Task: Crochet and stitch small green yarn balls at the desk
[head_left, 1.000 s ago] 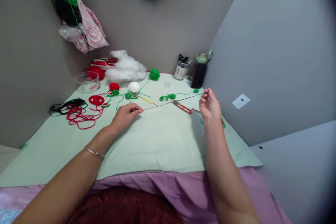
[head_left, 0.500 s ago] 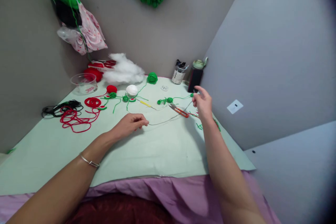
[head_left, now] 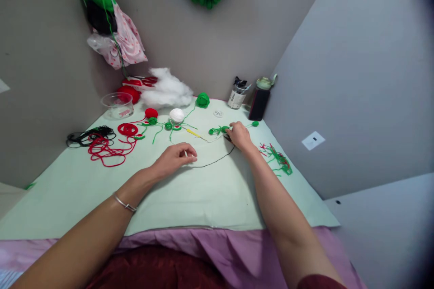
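Observation:
My right hand (head_left: 240,136) is over the thread snips, fingers curled down on them. Only the dark blades of the snips (head_left: 228,138) show; the orange handle is hidden under the hand. A thin dark strand of yarn (head_left: 215,161) lies on the table, curving from below my left hand to near my right. My left hand (head_left: 178,158) hovers by its left end, thumb and fingertips slightly apart with nothing between them. Just beyond my right hand is a small green crocheted piece (head_left: 217,130). A yellow-handled crochet hook (head_left: 194,133) lies between the hands, farther back.
Red yarn (head_left: 108,156) and black yarn (head_left: 91,135) lie tangled at left, near a clear tub (head_left: 118,110). White stuffing (head_left: 166,90) and a green yarn ball (head_left: 202,100) sit behind. A bottle (head_left: 260,101) stands back right; yarn scraps (head_left: 280,160) lie at right.
My right hand has let go of the strand and moved left and down onto the snips. The strand now lies on the table, and my left hand's fingers have loosened. The view has shifted slightly.

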Motion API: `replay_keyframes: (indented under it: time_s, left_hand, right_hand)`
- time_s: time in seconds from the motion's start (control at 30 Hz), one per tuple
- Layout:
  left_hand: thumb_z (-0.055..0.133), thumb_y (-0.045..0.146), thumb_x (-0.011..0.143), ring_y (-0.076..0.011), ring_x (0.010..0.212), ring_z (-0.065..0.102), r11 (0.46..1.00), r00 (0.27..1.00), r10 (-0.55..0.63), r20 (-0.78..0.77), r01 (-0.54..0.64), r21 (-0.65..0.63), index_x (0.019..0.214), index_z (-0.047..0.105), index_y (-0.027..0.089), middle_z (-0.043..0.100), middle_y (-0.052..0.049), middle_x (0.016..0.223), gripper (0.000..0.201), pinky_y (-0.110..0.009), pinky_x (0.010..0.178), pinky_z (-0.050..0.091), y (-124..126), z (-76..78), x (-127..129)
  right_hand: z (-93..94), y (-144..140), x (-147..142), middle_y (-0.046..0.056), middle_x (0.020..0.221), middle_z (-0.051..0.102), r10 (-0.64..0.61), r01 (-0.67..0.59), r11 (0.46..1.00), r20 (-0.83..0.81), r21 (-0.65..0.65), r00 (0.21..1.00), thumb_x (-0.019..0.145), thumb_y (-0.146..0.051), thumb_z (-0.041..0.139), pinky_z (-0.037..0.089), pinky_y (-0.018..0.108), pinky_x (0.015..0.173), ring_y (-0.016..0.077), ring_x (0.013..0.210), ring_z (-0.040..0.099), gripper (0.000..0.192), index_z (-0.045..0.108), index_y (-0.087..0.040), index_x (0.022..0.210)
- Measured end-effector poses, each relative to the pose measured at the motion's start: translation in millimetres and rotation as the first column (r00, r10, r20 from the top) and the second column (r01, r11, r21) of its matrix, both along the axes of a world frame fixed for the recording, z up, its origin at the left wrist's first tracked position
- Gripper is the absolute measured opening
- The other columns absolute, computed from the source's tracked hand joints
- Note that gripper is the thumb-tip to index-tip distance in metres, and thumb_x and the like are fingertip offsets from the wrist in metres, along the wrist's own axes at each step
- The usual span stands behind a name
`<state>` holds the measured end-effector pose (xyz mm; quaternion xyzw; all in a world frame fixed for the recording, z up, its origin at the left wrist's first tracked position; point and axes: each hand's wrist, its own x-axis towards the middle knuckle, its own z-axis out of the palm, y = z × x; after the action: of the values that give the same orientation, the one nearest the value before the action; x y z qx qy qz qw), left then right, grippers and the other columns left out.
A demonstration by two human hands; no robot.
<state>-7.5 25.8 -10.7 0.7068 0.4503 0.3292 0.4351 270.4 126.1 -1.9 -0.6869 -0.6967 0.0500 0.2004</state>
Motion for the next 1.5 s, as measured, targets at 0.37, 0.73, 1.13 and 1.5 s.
replay_keyframes:
  time_s: [0.37, 0.73, 1.13, 1.5]
  left_hand:
    - [0.050, 0.029, 0.090, -0.0180, 0.076, 0.053, 0.995, 0.997, -0.061, -0.036, 0.064, 0.080, 0.085, 0.057, 0.022, 0.058, 0.000, 0.079, 0.012, -0.030, 0.072, 0.040, -3, 0.3, 2]
    - [0.070, 0.038, 0.079, -0.0152, 0.071, 0.059, 0.988, 0.960, 0.022, 0.278, 0.022, -0.154, 0.093, 0.069, 0.018, 0.064, 0.000, 0.078, 0.025, -0.030, 0.074, 0.047, 3, -1.2, 2]
    - [0.086, 0.038, 0.069, -0.0074, 0.064, 0.048, 0.926, 0.781, 0.239, 0.577, -0.005, -0.378, 0.083, 0.074, 0.016, 0.064, -0.001, 0.086, 0.029, -0.023, 0.066, 0.043, 3, 8.5, 0]
    - [0.066, 0.033, 0.087, -0.0191, 0.084, 0.061, 0.943, 0.978, 0.136, 0.158, -0.176, 0.283, 0.085, 0.078, 0.021, 0.067, -0.004, 0.086, 0.018, -0.032, 0.077, 0.044, 2, -7.5, 2]
  right_hand:
    - [18.0, -81, -62, 0.004, 0.090, 0.071, 0.515, -0.631, 0.774, -0.528, -0.052, 0.675, 0.091, -0.038, 0.061, 0.044, 0.027, 0.076, 0.0167, 0.083, 0.061, 0.026, 0.077, -0.017, 0.092]
    - [18.6, -87, -69, -0.002, 0.063, 0.055, 0.361, -0.579, 0.812, -0.718, -0.072, 0.595, 0.085, -0.039, 0.061, 0.030, 0.024, 0.057, 0.0104, 0.061, 0.043, 0.029, 0.076, -0.014, 0.083]
    - [2.0, -86, -87, -0.001, 0.066, 0.060, 0.281, -0.332, 0.942, -0.668, 0.053, 0.689, 0.083, -0.028, 0.065, 0.036, 0.026, 0.061, 0.0120, 0.061, 0.049, 0.015, 0.065, -0.017, 0.072]
    - [2.8, -107, -104, 0.000, 0.075, 0.060, 0.482, -0.355, 0.867, -0.408, 0.348, 0.775, 0.092, -0.022, 0.061, 0.038, 0.026, 0.065, 0.0131, 0.067, 0.052, 0.015, 0.065, -0.019, 0.078]
